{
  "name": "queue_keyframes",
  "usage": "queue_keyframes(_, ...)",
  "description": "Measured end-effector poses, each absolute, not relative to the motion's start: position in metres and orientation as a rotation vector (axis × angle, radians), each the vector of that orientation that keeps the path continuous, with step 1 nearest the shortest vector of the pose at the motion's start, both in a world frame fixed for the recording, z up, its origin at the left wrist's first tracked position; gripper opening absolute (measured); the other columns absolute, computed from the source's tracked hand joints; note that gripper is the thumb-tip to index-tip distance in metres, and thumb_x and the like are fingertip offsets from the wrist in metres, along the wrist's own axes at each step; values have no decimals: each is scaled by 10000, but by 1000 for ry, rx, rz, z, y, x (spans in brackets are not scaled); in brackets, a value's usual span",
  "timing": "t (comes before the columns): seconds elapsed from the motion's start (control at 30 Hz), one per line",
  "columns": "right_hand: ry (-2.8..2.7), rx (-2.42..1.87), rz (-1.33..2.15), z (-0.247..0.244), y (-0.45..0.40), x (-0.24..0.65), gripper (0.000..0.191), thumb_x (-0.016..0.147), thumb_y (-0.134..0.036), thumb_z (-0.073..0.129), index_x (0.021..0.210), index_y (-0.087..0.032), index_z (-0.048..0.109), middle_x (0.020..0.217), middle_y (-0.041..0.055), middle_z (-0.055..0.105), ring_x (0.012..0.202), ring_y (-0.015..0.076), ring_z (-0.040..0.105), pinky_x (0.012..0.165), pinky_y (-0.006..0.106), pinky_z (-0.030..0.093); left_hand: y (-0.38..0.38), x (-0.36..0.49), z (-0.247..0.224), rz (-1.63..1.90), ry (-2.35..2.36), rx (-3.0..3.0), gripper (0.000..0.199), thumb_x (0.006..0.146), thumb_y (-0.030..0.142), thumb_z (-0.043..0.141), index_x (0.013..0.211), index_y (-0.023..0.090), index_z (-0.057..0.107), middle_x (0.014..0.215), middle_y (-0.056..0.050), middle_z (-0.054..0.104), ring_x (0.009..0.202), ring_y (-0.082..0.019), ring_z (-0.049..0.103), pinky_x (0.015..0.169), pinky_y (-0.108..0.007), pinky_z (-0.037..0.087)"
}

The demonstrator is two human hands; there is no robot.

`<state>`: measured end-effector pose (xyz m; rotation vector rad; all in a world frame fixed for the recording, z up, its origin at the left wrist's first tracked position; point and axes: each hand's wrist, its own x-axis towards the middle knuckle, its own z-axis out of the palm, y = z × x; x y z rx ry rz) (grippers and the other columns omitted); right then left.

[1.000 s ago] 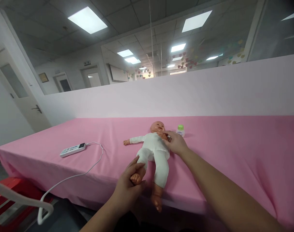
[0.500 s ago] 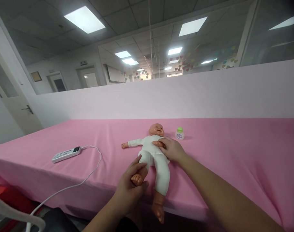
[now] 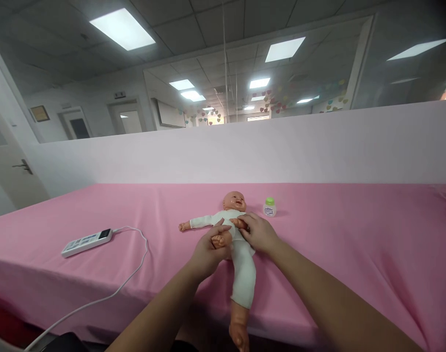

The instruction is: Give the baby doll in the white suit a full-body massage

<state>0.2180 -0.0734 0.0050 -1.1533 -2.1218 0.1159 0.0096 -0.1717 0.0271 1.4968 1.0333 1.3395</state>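
A baby doll (image 3: 242,266) in a white cloth suit lies on its back, head away from me. My left hand (image 3: 209,248) is closed around the doll's foot (image 3: 218,241) on the left side, its leg bent up toward the belly. My right hand (image 3: 258,231) holds the doll's hand (image 3: 238,223) over its torso, fingers wrapped on it. The other arm stretches out to the left, and the other leg lies straight toward me, its foot at the front edge. Just right of the doll's head stands a small clear bottle (image 3: 269,209) with a green cap.
A pink cloth (image 3: 336,234) covers the table. On the left lies a white remote-like device (image 3: 87,242), with a white cable (image 3: 129,276) running off the front edge. Behind the table rises a white wall (image 3: 281,146) with glass above; a door (image 3: 17,171) is at far left.
My left hand has pushed the doll's foot up and away from me, bending the leg toward the belly. My right hand keeps hold of the doll's hand. The view has shifted slightly.
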Motion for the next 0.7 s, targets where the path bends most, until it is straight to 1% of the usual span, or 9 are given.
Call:
queue_keyframes(0.1,-2121,-1169,110,5,-74,216,358,896,-180,626,1241,-268,665,1246,60,690,1139,240,638,929,351,488,-163,11,22,1337,1015,1475,539,726,202,794,1259,237,728,1488,-125,595,1363,-360,558,1127,-559,456)
queue_keyframes(0.23,-2066,-1187,170,5,-72,218,328,891,-214,641,1210,-281,678,1190,54,701,1070,232,657,888,343,500,-172,13,15,1376,1050,1573,535,743,170,769,1270,254,725,1637,-100,429,1510,-362,382,1209,-555,353)
queue_keyframes(0.3,-1999,-1174,199,4,-68,221,300,878,-245,662,1175,-276,690,1149,48,709,1036,230,664,888,345,506,-186,13,13,1405,1071,1633,519,758,167,757,1267,263,723,1656,-95,399,1537,-354,335,1235,-555,311)
queue_keyframes(0.4,-1839,-1170,242,2,-60,229,300,857,-318,688,1151,-264,695,1096,47,731,974,242,679,852,355,525,-212,8,7,1460,1133,1663,513,767,146,720,1266,265,713,1658,-94,397,1524,-349,365,1234,-541,332)
queue_keyframes(0.5,-1646,-1254,329,3,-50,243,311,857,-409,684,1134,-268,693,971,29,759,782,224,686,734,341,530,-240,-4,-2,1507,1205,1696,513,766,129,689,1255,283,719,1637,-77,435,1505,-350,399,1220,-528,371)
queue_keyframes(0.57,-1527,-1342,360,3,-43,254,302,853,-452,685,1096,-274,691,961,21,769,717,208,680,704,332,522,-256,-14,-11,1502,1235,1740,502,790,147,693,1271,292,717,1629,-81,447,1489,-364,421,1206,-542,392)
queue_keyframes(0.63,-1427,-1443,358,2,-34,266,309,852,-460,681,1092,-267,675,1020,34,773,781,221,700,729,331,519,-268,-22,-21,1493,1259,1797,480,815,189,722,1283,298,717,1622,-90,457,1469,-378,446,1196,-550,405)
queue_keyframes(0.7,-1365,-1583,378,-1,-26,279,350,867,-456,656,1146,-246,645,1059,70,769,875,255,713,741,339,514,-278,-28,-31,1507,1293,1814,438,835,250,743,1270,301,728,1600,-94,487,1444,-380,479,1186,-539,421)
